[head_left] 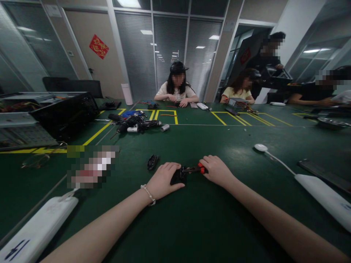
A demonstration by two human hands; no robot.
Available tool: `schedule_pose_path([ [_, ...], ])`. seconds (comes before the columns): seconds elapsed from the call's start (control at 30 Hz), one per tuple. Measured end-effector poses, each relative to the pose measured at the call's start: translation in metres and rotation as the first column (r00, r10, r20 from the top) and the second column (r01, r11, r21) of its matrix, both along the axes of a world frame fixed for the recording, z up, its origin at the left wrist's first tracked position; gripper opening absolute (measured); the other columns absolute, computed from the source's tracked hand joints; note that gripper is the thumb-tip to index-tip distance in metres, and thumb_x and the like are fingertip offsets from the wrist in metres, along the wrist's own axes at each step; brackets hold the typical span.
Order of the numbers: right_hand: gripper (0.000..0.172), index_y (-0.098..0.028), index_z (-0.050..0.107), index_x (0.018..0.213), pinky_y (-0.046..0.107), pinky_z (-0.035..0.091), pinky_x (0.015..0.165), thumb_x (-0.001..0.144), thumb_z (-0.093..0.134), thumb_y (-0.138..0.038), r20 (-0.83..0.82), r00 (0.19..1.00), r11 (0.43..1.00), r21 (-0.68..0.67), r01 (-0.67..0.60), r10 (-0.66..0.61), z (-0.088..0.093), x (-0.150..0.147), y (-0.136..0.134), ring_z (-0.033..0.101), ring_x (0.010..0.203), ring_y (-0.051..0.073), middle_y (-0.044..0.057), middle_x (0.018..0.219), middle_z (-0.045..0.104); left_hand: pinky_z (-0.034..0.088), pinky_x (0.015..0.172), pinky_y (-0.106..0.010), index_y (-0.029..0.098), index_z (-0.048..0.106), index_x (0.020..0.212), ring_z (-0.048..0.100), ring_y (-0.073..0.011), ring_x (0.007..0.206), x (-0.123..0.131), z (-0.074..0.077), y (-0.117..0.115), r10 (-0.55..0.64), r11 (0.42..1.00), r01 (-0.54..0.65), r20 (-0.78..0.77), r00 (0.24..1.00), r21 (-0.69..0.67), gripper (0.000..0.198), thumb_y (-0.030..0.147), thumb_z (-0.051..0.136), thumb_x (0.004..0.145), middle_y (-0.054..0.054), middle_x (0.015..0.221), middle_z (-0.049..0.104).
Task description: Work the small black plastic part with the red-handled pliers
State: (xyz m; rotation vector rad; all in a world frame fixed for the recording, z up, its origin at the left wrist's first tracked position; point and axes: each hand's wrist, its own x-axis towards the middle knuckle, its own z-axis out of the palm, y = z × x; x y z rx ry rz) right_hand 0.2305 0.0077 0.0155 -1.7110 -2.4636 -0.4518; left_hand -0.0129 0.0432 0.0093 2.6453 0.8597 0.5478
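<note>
On the green table point(175, 226), a black part point(179, 179) is held by the left hand point(163, 180) — met from its right by crosswise red-handled pliers point(194, 169), clasped in the right hand point(217, 171); beyond, a ridged black piece point(152, 162) is seen.

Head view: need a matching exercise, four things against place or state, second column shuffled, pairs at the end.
Things
1. Left hand
2. Pale bottle
3. Right hand
4. Pliers

Place or state
A. Closed around red handles
B. Between the two hands, jaws at the black part
C. Thumb and fingers around a black part
D. Upright near the far edge of the green table

Pairs: 1-C, 2-D, 3-A, 4-B
</note>
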Motion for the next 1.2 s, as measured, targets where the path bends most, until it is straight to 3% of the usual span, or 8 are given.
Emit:
schedule_pose_path([
  [0.23,0.024,-0.016,0.056,0.088,0.031,0.036,0.066,0.072,0.051,-0.034,-0.036,0.999,1.000,-0.010,0.004,-0.004,0.0059,-0.0058,-0.0062,0.049,0.075,0.018,0.007,0.084,0.056,0.036,0.091,-0.041,0.020,0.041,0.116,0.044,-0.0241,0.108,-0.0004,0.0007,-0.0006,-0.004,1.000,0.004,0.006,1.000,0.004,0.054,0.048,0.058,0.072,-0.007,0.117,0.048],
  [0.43,0.039,-0.016,0.055,0.082,0.029,0.034,0.061,0.077,0.038,-0.052,-0.085,0.996,0.999,-0.039,-0.012,0.009,0.0067,-0.0072,-0.0086,0.048,0.068,0.016,0.006,0.077,0.055,0.036,0.090,-0.040,0.020,0.041,0.116,0.044,-0.0241,0.107,-0.0007,0.0003,-0.0008,-0.005,1.000,0.005,0.006,1.000,0.007,0.054,0.048,0.058,0.072,-0.007,0.117,0.048],
  [1.2,0.036,-0.016,0.053,0.082,0.029,0.033,0.061,0.078,0.038,-0.049,-0.127,0.992,0.994,-0.103,-0.034,0.020,0.0033,-0.0045,-0.0048,0.046,0.067,0.016,0.006,0.077,0.053,0.036,0.091,-0.040,0.020,0.041,0.116,0.043,-0.0239,0.108,0.0004,-0.0015,0.0007,-0.011,1.000,0.011,0.011,1.000,0.030,0.055,0.048,0.058,0.072,-0.007,0.118,0.048],
])
